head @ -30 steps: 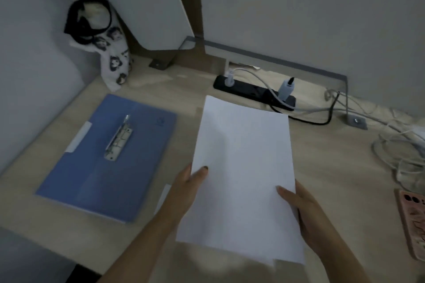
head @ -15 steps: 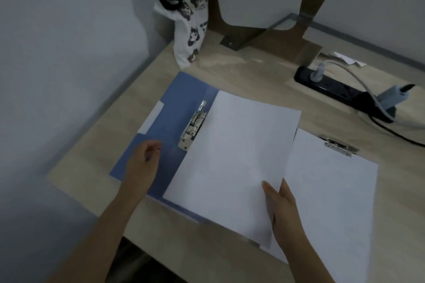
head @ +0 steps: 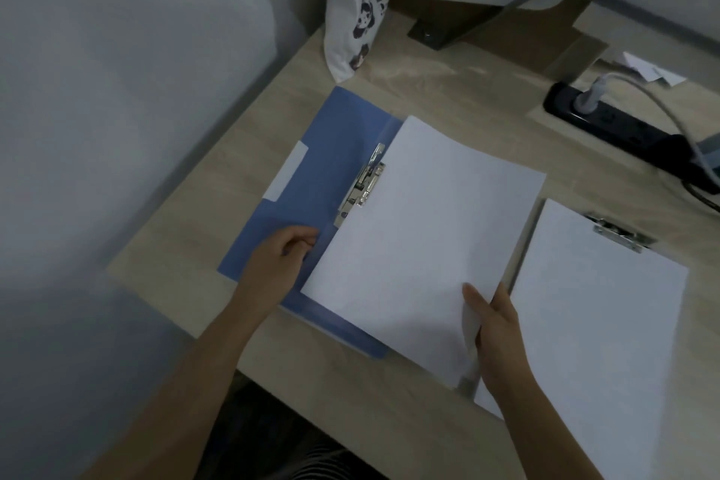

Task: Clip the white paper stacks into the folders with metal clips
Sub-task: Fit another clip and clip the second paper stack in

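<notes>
An open blue folder (head: 311,183) lies at the desk's left corner, its metal clip (head: 362,183) running along the middle. A white paper stack (head: 424,242) lies over the folder's right half, its left edge next to the clip. My right hand (head: 493,327) pinches the stack's near right edge. My left hand (head: 278,259) rests on the folder's left half with fingers curled, holding nothing. To the right, a second paper stack (head: 592,323) sits under another metal clip (head: 619,234).
A white printed bag (head: 358,8) stands at the back against the wall. A black power strip (head: 631,129) with plugged cables lies at the back right. A brown stand base (head: 448,29) sits behind the folder. The desk's near edge runs close below the folder.
The view swung left. The paper stack moved from above the clipped stack onto the blue folder, my left hand let go of it and came down onto the folder's left half.
</notes>
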The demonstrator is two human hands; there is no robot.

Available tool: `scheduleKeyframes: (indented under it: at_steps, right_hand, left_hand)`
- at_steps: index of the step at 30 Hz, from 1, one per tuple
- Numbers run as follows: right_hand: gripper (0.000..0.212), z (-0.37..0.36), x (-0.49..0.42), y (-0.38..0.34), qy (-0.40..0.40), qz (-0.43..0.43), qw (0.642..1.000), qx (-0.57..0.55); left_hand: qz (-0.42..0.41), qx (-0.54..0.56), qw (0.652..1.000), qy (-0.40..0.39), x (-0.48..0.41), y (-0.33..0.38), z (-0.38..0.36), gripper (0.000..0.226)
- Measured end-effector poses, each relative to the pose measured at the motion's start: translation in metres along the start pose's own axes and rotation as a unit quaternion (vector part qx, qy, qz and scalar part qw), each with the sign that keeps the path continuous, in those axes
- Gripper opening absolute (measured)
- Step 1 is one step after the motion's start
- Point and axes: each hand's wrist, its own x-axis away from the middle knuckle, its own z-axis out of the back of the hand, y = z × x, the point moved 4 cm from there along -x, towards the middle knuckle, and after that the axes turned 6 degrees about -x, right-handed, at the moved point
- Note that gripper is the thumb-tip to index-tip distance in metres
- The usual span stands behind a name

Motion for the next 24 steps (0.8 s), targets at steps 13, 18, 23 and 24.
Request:
scheduleKeyframes:
  at_steps: [13,18,23,24]
  right_hand:
    - [0.041,0.000,-0.005,0.008,0.011,-0.023,1.000,-0.014]
    - [0.035,0.002,-0.005,0.008,0.010,-0.028,0.999,-0.016]
    - [0.039,0.002,-0.006,0.008,0.004,-0.029,0.999,-0.024]
    - [0.040,0.002,-0.006,0.008,0.006,-0.031,0.999,-0.025]
  left_hand:
    - [-0.071,-0.007,0.997,-0.021,-0.048,0.070,-0.008,0.034]
    - [-0.054,0.022,0.991,-0.122,-0.082,0.118,-0.030,0.019]
    - [-0.043,0.065,0.990,-0.121,-0.077,0.126,-0.030,0.041]
    - [-0.052,0.065,0.989,-0.123,-0.072,0.121,-0.028,0.043]
